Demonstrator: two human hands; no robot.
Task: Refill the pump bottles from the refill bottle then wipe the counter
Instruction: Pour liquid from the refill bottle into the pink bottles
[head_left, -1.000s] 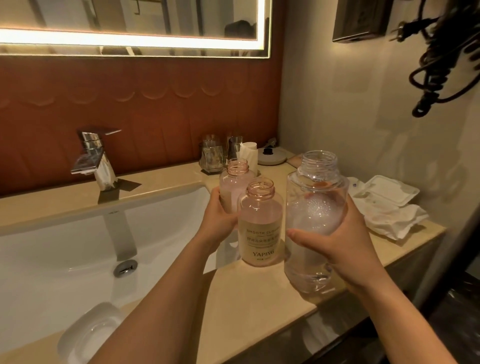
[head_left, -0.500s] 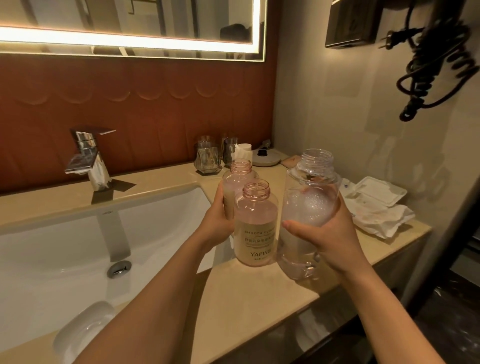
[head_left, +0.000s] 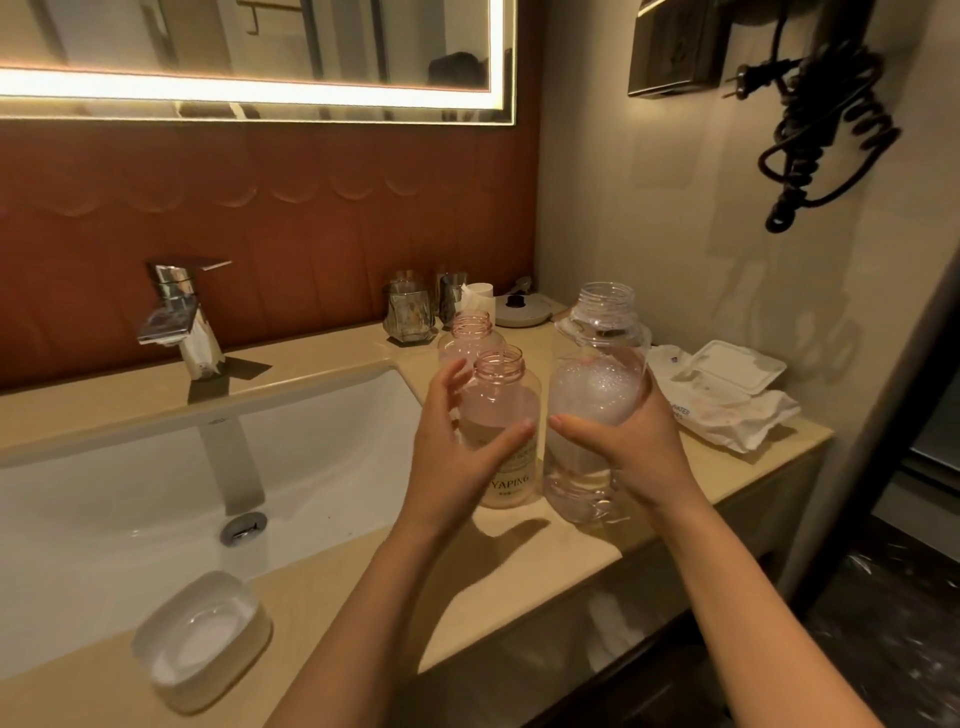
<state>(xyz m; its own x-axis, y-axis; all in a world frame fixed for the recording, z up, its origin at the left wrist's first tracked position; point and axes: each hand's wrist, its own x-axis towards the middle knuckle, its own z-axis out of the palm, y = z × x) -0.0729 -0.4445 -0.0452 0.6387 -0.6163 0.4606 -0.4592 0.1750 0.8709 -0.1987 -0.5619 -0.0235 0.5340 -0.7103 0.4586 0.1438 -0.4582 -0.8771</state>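
Pink front bottle (head_left: 500, 402): stands upright on the surface (head_left: 519, 577), neck open, no pump fitted. The label reads YAPING. The contents look pale below the shoulder, but the exact level is unclear.
Rear bottle (head_left: 470, 338): also pink and uncapped, just behind the front bottle. Its fill level is hidden.
Refill bottle (head_left: 597, 379): clear and upright with its mouth open, just right of the front bottle. It holds foam in the upper half and clear liquid at the bottom. Whether its base rests on the surface cannot be told.
Left hand (head_left: 457, 462): wrapped round the front bottle, with the thumb across the label and the fingers at its left side.
Right hand (head_left: 641, 457): clamped round the middle of the refill bottle from the right.
Surroundings: basin (head_left: 130, 493) and tap (head_left: 182, 322) to the left, soap dish (head_left: 202, 639) at the near edge, glasses (head_left: 410, 314) by the back wall, pack of wipes (head_left: 727, 410) to the right.
Obstruction: the left hand and the front bottle hide most of the rear bottle's body.
Change: a second earlier the left hand held the rear bottle; it now grips the front one. The right hand keeps its hold.
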